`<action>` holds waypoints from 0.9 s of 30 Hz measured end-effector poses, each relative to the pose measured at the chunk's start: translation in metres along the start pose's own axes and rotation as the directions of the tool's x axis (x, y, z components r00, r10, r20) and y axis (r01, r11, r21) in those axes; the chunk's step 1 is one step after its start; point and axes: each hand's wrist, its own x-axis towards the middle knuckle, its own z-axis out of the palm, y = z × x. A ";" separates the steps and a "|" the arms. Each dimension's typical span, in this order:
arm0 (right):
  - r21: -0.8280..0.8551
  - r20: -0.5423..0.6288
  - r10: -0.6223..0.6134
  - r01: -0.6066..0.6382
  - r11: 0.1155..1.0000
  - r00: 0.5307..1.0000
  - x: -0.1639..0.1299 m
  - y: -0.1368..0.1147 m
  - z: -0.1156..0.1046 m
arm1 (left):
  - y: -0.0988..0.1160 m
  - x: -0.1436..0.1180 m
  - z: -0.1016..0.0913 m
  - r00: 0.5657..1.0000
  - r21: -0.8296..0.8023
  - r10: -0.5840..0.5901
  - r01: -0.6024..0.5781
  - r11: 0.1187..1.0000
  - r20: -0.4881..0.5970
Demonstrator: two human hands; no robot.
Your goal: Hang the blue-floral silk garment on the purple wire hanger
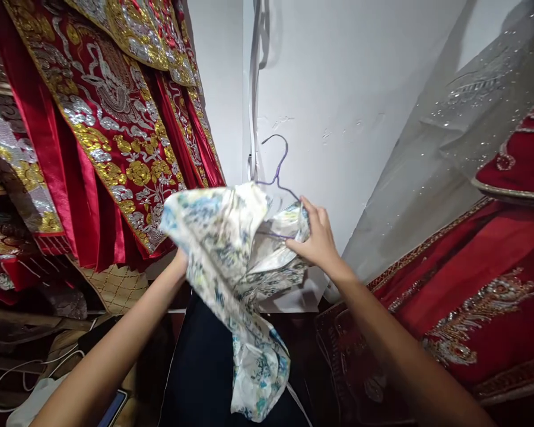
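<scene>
A white garment [218, 237] with a blue, green and yellow floral print hangs in front of me, partly on a thin purple wire hanger [277, 172]. Its hook points up, and one lower bar shows through the garment's opening. My right hand [315, 234] is closed on the garment's right edge at the hanger's corner, fingers above and thumb below. Cloth on the other side covers my left hand [182, 261] beyond the wrist, so its fingers are hidden. The left part of the garment is slightly blurred, and a long piece dangles down over dark fabric.
Red costumes with gold and silver embroidery [129, 148] hang on the left. To the right are a sheer sparkling white veil [427, 154] and a beaded red garment [485, 284]. A white wall [338, 71] stands ahead. A phone [114, 409] and white cable [9, 409] lie low left.
</scene>
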 end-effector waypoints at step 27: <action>0.679 0.553 0.314 -0.636 0.367 0.772 -0.134 -0.091 0.086 | -0.037 -0.123 0.092 0.731 -0.770 -0.672 0.360 0.526 -0.118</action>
